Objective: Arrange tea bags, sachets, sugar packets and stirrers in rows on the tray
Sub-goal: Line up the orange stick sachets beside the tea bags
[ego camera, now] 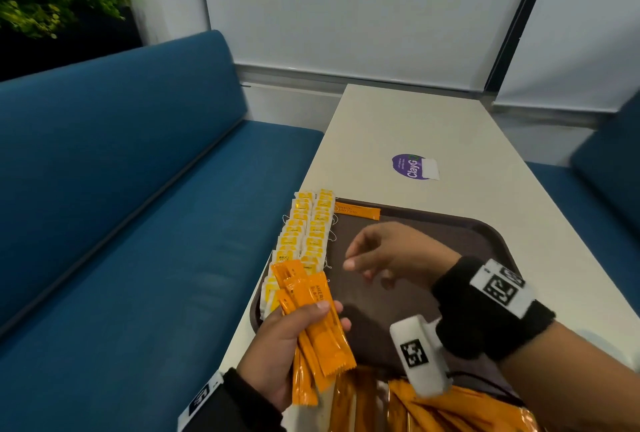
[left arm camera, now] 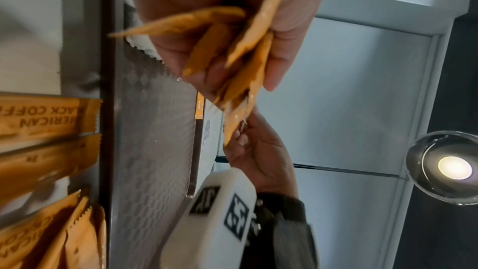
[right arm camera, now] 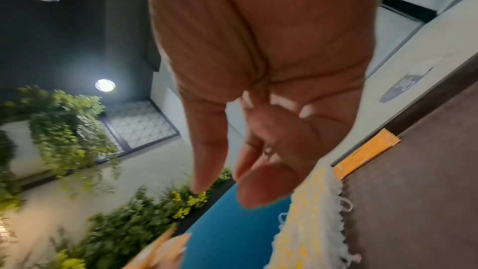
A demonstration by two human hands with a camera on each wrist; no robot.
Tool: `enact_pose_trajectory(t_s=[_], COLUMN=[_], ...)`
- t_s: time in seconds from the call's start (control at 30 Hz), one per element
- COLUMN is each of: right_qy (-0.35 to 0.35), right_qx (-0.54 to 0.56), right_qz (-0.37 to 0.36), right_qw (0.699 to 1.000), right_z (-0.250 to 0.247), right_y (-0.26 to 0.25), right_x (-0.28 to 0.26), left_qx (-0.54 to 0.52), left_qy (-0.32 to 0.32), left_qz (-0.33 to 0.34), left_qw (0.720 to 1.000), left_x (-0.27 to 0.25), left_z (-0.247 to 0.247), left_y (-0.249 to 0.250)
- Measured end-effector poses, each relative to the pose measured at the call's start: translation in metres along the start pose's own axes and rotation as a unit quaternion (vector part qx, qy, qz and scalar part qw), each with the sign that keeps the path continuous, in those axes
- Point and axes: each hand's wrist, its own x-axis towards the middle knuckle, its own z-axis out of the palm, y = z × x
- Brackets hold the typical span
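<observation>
1. Head view: left hand grips a fan of orange coffee sachets at the tray's 7 o'clock; right hand hovers empty, fingers loosely curled.
2. Left wrist view: sachets look light, thin and slippery; pinch one by its crimped end.
3. Right wrist view: one placed sachet lies at 12 o'clock beside the tea bags.

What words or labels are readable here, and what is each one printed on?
"ClayG": purple sticker on the table; its small print is too small to read.
"ERICAN", "ACK COFF": orange sachets beside the tray, letters cut off.
"AMERI": sachets gripped in the left hand.
"RELA": tea bags, rest blurred.
Wristband markers: patterns only.
</observation>
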Motion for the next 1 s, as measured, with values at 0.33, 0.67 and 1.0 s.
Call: enact_pose_trajectory(t_s=[0.33,0.67,1.0], right_qy=[-0.062,0.072,0.257], right_qx=[0.018,0.102,0.043], right_qz=[0.052,0.049,0.100], right_qw=[0.997,0.991,0.960], right_z=[0.049,0.018,-0.064], right_y=[0.014,0.034,0.051], right_x=[-0.062,-0.056,0.068], left_qx=[-0.011,-0.034,0.022], left_qy=[0.027,0.068,0.093], left_qz=[0.009,0.020,-0.001], left_qw=[1.000,0.997,0.995], left_x=[-0.017,-0.013,0.001], left_z=[0.008,0.001,0.006], left_y=[-0.008,-0.012,-0.010])
